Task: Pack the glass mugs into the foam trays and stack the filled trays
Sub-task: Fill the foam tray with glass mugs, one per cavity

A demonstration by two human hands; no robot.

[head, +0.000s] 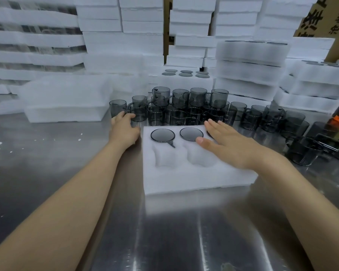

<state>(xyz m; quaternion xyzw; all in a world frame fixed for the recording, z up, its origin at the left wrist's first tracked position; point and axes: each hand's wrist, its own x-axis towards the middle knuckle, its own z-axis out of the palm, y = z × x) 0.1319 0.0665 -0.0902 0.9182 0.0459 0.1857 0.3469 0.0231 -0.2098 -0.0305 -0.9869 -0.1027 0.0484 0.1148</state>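
Foam tray [194,178]: flat on the steel desk [67,153]; two seated mugs [162,135] fill its back row, and the two front pockets [165,157] in view are empty.
Right hand [229,145]: lies flat on the tray's back right corner, fingers straight, holding nothing.
Left hand [124,131]: just beyond the tray's back left corner, fingers at an upright mug [138,113]; I cannot tell whether they have closed round it.
Loose mugs [184,114]: crowded behind the tray and to its right.
Key relation: that upright mug stands behind-left of the tray, nearest the left hand, so it probably goes to a front pocket.
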